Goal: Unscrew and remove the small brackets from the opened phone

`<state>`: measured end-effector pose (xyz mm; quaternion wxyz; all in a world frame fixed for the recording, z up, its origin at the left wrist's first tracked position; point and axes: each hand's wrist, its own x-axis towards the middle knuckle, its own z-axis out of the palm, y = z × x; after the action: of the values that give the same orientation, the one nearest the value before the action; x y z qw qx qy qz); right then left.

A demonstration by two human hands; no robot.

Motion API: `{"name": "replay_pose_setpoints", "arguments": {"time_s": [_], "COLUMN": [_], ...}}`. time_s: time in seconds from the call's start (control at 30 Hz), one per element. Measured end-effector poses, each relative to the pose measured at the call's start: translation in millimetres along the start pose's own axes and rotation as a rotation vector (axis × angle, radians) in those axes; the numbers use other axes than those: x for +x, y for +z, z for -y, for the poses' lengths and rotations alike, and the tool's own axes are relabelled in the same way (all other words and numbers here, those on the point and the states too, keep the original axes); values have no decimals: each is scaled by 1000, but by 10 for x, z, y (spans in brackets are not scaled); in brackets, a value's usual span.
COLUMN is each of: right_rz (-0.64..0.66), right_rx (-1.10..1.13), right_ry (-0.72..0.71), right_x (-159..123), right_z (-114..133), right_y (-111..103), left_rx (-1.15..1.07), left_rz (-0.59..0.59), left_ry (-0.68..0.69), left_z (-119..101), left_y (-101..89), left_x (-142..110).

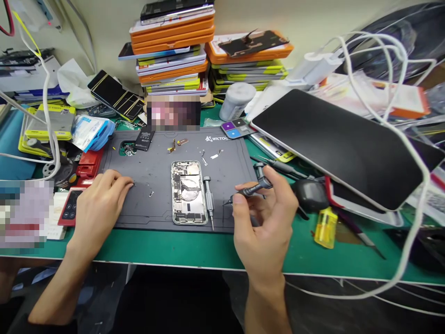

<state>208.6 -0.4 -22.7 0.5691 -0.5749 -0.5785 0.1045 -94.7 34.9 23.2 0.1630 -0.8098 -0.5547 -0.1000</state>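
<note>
An opened smartphone (189,192) with its inner parts showing lies on the grey work mat (160,208). Beside its right edge rests a precision screwdriver (209,199), its tip toward me. My right hand (266,218) is closed around another small grey screwdriver (253,189), held tilted above the mat's right side, apart from the phone. On the mat's left side, my left hand (100,199) has its fingertips pinched together; a tiny dark bit shows at them, too small to name. Small metal pieces (151,193) lie between that hand and the phone.
A black battery (144,139) and flex cable pieces (177,144) lie toward the mat's back. Stacked orange cases (174,35) rise behind. On the right are a large black-screened tablet (337,144), a yellow-handled tool (326,227) and a looping white cable (415,222).
</note>
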Motion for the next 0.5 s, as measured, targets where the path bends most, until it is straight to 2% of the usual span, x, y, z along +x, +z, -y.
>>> {"name": "replay_pose_setpoints", "arguments": {"time_s": [0.23, 0.37, 0.5], "right_rz": [12, 18, 24], "right_rx": [4, -9, -7], "right_ry": [-45, -31, -23], "right_x": [11, 17, 14], "right_z": [10, 23, 31], "right_y": [2, -4, -8], "left_rx": [14, -100, -248], "left_rz": [10, 27, 106], "left_ry": [-33, -58, -40], "left_z": [-57, -151, -259], "left_y": [16, -92, -198], "left_x": [14, -89, -198]}}
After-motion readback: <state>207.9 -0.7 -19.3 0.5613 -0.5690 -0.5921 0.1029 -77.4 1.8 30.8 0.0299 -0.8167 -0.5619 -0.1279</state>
